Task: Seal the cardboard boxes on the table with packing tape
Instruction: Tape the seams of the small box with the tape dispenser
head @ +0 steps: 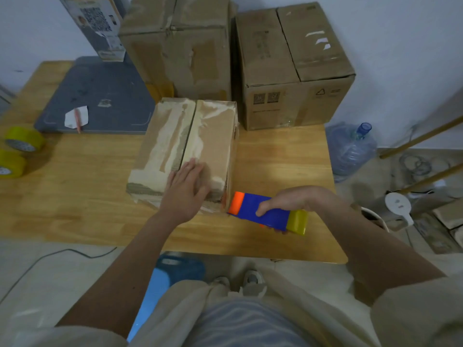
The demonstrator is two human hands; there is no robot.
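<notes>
Here, in the head view, a small cardboard box (185, 151) is set on the wooden table (280, 159), with the left hand (185, 189) pressed flat, fingers spread, on its near end. A blue tape dispenser (265, 212) is gripped by the right hand (295, 199) just beside the box's near right corner. Two larger boxes (293, 66) are stacked behind; yellow tape rolls (23, 139) are seen far left.

1. Cardboard boxes on the table (288, 171): three, namely one low box (175, 136), one tall box (180, 46) and one wide box (295, 66).
2. Loose yellow tape rolls: two, upper (23, 139) and lower (11, 163).
3. Tape dispensers (265, 212): one.
4. Hands: two, left (184, 194) and right (293, 199).
5. Grey mats (100, 91): one.
6. Water bottles (350, 149): one.
</notes>
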